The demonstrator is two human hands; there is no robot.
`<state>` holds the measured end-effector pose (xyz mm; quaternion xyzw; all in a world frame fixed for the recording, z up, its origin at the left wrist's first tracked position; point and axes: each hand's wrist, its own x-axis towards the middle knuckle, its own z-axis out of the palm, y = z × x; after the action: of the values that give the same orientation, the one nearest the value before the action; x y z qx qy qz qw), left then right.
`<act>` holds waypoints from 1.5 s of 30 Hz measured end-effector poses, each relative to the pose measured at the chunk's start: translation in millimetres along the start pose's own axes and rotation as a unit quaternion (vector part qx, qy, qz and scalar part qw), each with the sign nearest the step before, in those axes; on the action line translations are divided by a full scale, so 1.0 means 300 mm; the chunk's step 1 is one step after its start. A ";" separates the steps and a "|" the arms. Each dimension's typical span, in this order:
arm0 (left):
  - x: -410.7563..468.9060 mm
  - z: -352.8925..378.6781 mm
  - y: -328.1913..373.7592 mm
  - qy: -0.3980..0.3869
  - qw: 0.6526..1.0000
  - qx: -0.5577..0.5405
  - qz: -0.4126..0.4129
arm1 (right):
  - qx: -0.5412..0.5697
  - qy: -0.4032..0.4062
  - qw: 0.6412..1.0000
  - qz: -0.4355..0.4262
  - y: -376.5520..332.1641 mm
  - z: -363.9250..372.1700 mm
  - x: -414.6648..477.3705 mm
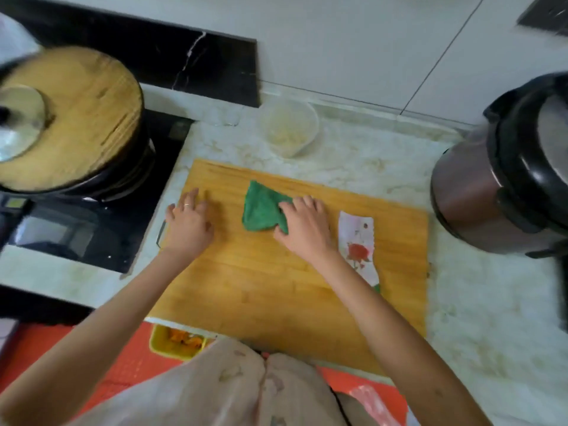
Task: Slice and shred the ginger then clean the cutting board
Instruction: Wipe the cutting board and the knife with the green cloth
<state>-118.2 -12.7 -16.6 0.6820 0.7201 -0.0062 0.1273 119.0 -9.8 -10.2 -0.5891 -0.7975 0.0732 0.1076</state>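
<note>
A large wooden cutting board [276,290] lies on the marble counter in front of me. My right hand [302,227] presses flat on a folded green cloth [261,209] near the board's far middle. My left hand [189,221] rests flat on the board's far left corner, fingers spread. A white knife with a red rose print [358,244] lies on the board just right of my right wrist. A clear plastic bowl with pale shredded ginger [289,127] stands on the counter behind the board.
A pot under a round wooden lid [80,118] sits on the black stove at left. A rice cooker [507,186] stands at the right. Below the counter edge is a yellow bin [175,341] with orange scraps on a red floor mat.
</note>
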 end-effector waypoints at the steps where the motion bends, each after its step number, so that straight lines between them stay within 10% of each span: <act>1: -0.042 0.008 -0.048 -0.033 0.999 0.006 -0.019 | -0.021 -0.056 0.998 -0.001 -0.027 0.044 -0.024; 12: -0.321 0.039 -0.304 -0.127 0.988 -0.081 -0.030 | -0.026 -0.036 0.980 0.193 -0.175 0.193 0.209; 24: -0.450 0.153 -0.357 0.065 0.968 -0.211 -0.116 | -0.004 -0.091 0.978 -0.188 -0.418 0.267 -0.109; 31: -0.478 0.094 -0.416 0.134 0.901 -0.371 -0.180 | -0.047 0.011 0.978 0.204 -0.316 0.253 0.290; 38: -0.449 0.062 -0.531 0.191 0.890 -0.336 -0.243 | -0.013 -0.088 0.989 -0.119 -0.709 0.348 -0.042; 42: -0.426 0.083 -0.580 0.185 0.910 -0.307 -0.207 | 0.069 -0.211 0.905 -0.362 -0.706 0.300 -0.228; 45: -0.409 0.095 -0.591 0.169 0.927 -0.288 -0.168 | 0.124 -0.190 0.924 -0.306 -0.592 0.244 -0.148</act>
<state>-283.0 -150.7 -49.7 0.4757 0.8061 0.2955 0.1913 -51.4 -104.0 -41.4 -0.2732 -0.9289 0.2461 0.0433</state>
